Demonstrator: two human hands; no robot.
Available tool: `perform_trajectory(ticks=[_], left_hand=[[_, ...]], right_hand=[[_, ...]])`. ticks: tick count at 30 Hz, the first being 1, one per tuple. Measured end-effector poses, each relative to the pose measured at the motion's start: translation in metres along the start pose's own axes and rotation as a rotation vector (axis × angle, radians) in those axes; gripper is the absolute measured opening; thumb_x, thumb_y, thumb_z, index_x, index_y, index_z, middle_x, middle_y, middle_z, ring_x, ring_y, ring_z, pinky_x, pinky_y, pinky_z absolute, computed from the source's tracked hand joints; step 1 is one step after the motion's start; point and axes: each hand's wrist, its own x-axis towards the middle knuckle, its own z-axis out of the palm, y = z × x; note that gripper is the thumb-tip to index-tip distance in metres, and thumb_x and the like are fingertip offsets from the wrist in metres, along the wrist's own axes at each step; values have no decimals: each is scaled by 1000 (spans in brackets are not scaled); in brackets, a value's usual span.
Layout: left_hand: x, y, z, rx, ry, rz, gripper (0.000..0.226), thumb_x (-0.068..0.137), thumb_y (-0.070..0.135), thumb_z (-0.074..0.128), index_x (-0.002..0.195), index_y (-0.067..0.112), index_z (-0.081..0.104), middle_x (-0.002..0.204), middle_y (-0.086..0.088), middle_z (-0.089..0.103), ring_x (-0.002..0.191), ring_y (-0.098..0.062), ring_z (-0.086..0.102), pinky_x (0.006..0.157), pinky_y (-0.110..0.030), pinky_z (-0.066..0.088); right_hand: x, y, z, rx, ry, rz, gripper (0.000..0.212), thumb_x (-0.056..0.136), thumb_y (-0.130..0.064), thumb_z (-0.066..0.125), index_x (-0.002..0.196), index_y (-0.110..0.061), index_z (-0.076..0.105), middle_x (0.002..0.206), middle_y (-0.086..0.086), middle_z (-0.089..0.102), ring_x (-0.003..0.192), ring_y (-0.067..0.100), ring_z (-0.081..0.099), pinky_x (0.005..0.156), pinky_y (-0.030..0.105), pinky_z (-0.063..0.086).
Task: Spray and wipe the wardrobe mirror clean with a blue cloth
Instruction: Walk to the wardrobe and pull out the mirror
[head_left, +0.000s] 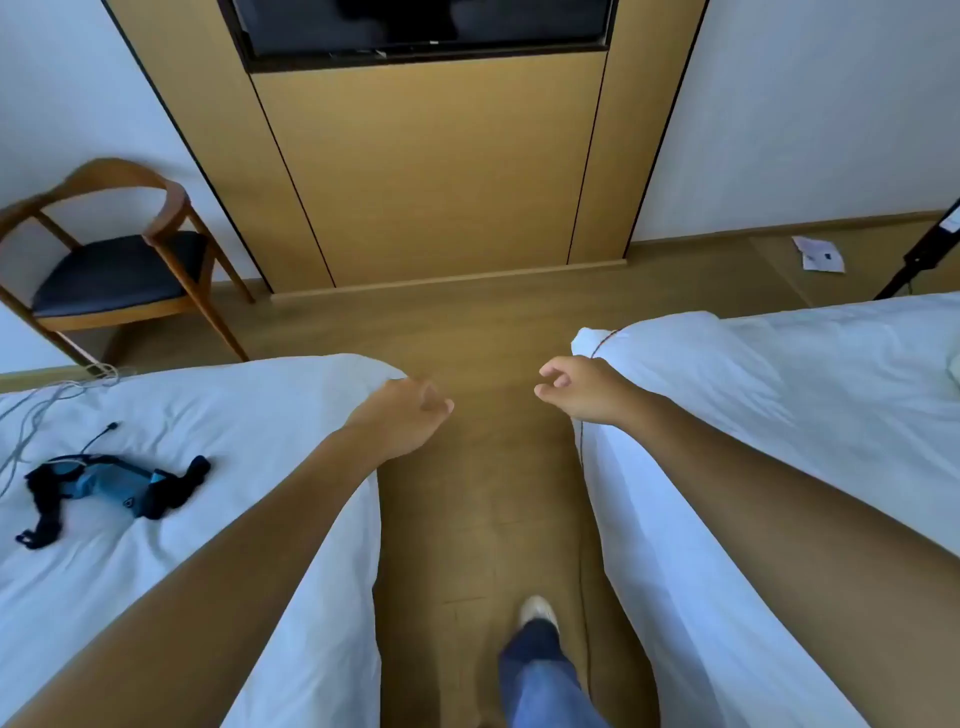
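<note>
- Far left, a wooden armchair (111, 249) with a dark seat pad stands against the white wall, angled toward the middle of the room.
- Below it lies the left bed (218, 431), covered in white linen. A tangle of pale cables (47, 400) trails over its far corner.
- On that bed, near its left side, sits a blue-and-black strapped bundle (111, 486) with a thin black wire poking out of its top. I cannot tell whether it is the blue cloth or some piece of gear.
- The left hand (402, 421) hangs over the inner corner of the left bed, fingers loosely curled, nothing in them; it is blurred.
- Between the beds runs a strip of wooden floor (467, 338). A leg in blue jeans with a pale shoe (537, 613) steps along it, near the bottom edge.
- Straight ahead, a tan wood wall panel (431, 166) rises from the floor, with a dark television (415, 26) set into its top.
- The right hand (576, 387) is out over the near corner of the right bed (779, 415), fingers relaxed and half bent, gripping nothing.
- A thin dark cord (583, 467) runs down that bed's inner edge toward the floor.
- Far right, a crumpled paper (821, 254) lies on a low wooden ledge, and beside it a black stand (919, 260) leans into view.
- The mirror and spray bottle are out of view from here.
</note>
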Motion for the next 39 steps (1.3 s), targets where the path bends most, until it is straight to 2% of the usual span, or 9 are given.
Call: perform_trajectory(ticks=[5,9,14,18,21,28,32,39], left_hand=[[66,22,-11,6,-18,16,41,99,36,44,112,-1,58,113,-17,63,105,-30,57,93,-44,48],[147,39,-28,-1,-25,22,39,98,37,46,112,3,58,113,-13,63,105,-29,57,92,-43,48],[245,67,-53,-18,-13,14,40,95,43,49,121,15,58,120,-9,62,111,-28,57,95,-37,47],[304,90,-68,-45,-15,34,38,96,43,49,120,15,58,117,-10,62,103,-30,61,91,-35,49],[345,95,-73,-64,-27,43,36,95,42,50,119,16,59,120,-7,61,107,-28,58,87,-31,46],[465,102,-92,-64,-69,99,33,96,37,52,116,13,61,116,-8,61,107,-25,56,82,-25,38],[551,108,-113,-34,-99,160,34,96,36,52,117,10,61,116,-10,61,111,-28,56,85,-28,40],[714,126,-156,32,-166,256,36,96,35,53,119,7,59,115,-11,63,105,-27,58,86,-29,43]], right_hand=[[60,12,-26,26,-24,18,44,98,-36,53,137,-16,50,120,2,54,109,20,56,94,29,43],[130,21,-63,30,-37,34,42,98,-37,53,135,-17,49,110,-1,53,103,19,56,88,28,43],[213,29,-118,101,-23,51,43,98,-36,54,136,-16,50,121,4,55,106,22,58,98,36,46],[263,36,-152,125,-21,72,42,98,-35,54,136,-17,50,127,5,53,114,23,57,100,33,43],[294,43,-169,110,-35,91,42,98,-35,54,136,-17,50,132,6,54,117,21,55,101,32,40],[383,52,-211,125,-5,147,42,99,-37,52,137,-20,50,134,2,53,116,19,55,90,27,38],[451,48,-238,152,24,188,43,99,-37,51,138,-19,49,137,3,51,118,20,55,94,28,39],[569,44,-293,200,97,304,43,100,-36,50,139,-20,48,138,4,51,118,20,54,92,26,39]])
